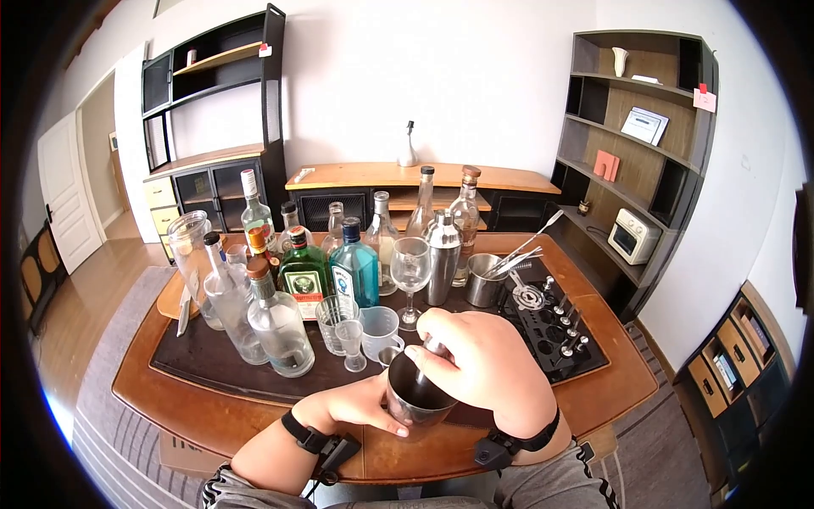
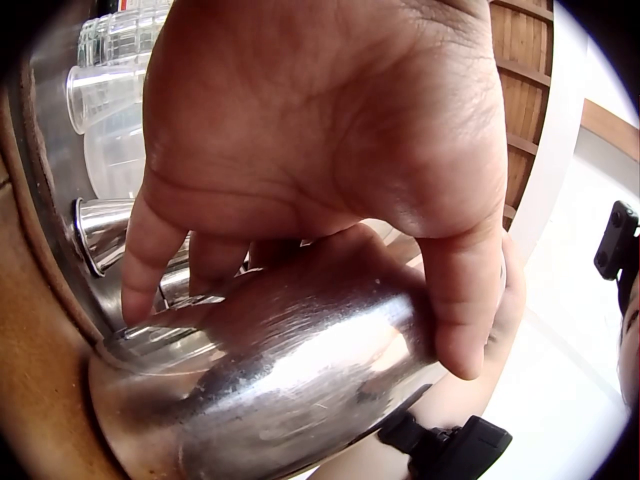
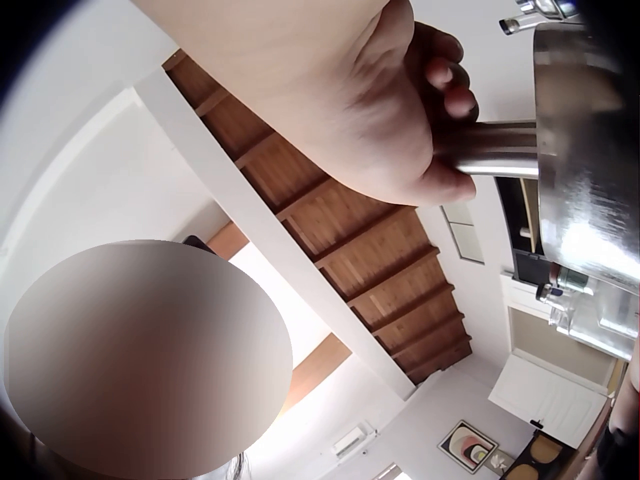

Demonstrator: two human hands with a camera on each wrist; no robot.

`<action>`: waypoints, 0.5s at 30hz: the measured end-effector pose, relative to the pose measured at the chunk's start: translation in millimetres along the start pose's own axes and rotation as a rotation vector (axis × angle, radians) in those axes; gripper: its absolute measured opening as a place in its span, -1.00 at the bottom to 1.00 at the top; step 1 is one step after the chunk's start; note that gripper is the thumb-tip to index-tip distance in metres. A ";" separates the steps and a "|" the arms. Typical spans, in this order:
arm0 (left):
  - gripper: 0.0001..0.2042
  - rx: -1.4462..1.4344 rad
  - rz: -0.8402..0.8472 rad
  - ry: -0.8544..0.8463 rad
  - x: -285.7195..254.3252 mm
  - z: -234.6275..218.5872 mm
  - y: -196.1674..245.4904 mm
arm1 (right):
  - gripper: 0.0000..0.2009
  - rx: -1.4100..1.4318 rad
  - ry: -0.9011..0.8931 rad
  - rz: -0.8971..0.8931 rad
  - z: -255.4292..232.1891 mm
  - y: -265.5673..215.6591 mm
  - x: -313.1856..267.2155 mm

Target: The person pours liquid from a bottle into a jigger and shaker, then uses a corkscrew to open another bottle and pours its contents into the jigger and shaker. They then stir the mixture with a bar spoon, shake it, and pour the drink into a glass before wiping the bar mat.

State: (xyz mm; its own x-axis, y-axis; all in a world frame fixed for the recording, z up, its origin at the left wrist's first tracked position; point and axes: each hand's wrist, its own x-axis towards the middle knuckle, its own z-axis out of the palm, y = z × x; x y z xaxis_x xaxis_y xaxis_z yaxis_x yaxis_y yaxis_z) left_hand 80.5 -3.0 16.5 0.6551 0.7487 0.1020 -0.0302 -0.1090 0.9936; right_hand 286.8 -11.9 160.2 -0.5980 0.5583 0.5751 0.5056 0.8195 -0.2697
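Right hand [image 1: 490, 360]: clamped on the upper part of a metal rod [image 3: 500, 150], with fingers and thumb curled round the shaft.
Metal rod: gripped above, lower part down inside the metal cup [image 2: 280, 385]; lower tip hidden.
Left hand [image 1: 356, 402]: clamped on the side of the metal cup, with thumb on the near side and fingers around the far side.
Metal cup: between both hands, over the near side of the table [image 1: 381, 458]; tilted slightly, mouth up; contact of base with tabletop cannot be told; contents too dark to read.
Jigger [image 1: 389, 356]: just beside the cup, near the left hand.
Clear jug [image 1: 381, 337]: just beyond the jigger.
Small glass [image 1: 350, 346]: upright, left of the clear jug; close to a textured glass [image 1: 331, 324].
Stemmed glass [image 1: 411, 270]: upright, beyond the right hand.
Shaker [image 1: 443, 259]: closed, upright, right of the stemmed glass.
Metal tin [image 1: 483, 291]: right of the shaker, holding long-handled tools.
Black rack [image 1: 547, 343]: on the right side of the table, fitted with upright metal tools.
Blue bottle [image 1: 356, 270]: left of the stemmed glass, beside a green bottle [image 1: 303, 276] with an orange label.
Clear bottle [image 1: 280, 335]: brown-stoppered, partly filled, at the front of the bottle group.
Knife [image 1: 185, 310]: at the far left of the table.
Low cabinet [image 1: 365, 176]: against the wall behind.
Shelf unit [image 1: 585, 136]: right rear, bearing a small white oven [image 1: 633, 237].
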 end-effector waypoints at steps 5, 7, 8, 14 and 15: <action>-0.29 0.007 -0.162 -0.142 -0.2 -11.8 -8.5 | -0.81 0.117 -0.006 -0.057 -1.0 -4.4 -5.8; -0.42 -0.001 -0.079 -0.113 -0.7 -8.8 -8.5 | -0.81 0.136 -0.017 -0.074 -1.9 -8.1 -6.9; -0.42 0.007 -0.043 -0.096 -0.2 -4.8 -3.8 | -0.81 0.139 -0.018 -0.074 -1.7 -9.7 -7.3; 0.02 0.050 -0.194 -0.120 0.2 -7.7 5.1 | -0.82 0.094 0.040 -0.052 5.5 -6.6 -3.9; 0.02 0.044 -0.184 -0.124 0.4 -7.8 4.3 | -0.82 0.081 0.036 -0.046 6.7 -5.7 -3.7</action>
State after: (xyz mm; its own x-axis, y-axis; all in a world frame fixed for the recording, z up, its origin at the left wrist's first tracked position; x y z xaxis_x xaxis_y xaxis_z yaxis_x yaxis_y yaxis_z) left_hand 74.7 1.9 21.3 0.7345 0.6726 -0.0903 0.1295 -0.0082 0.9915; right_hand 282.0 -17.8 154.4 -0.5956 0.5163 0.6153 0.4256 0.8525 -0.3034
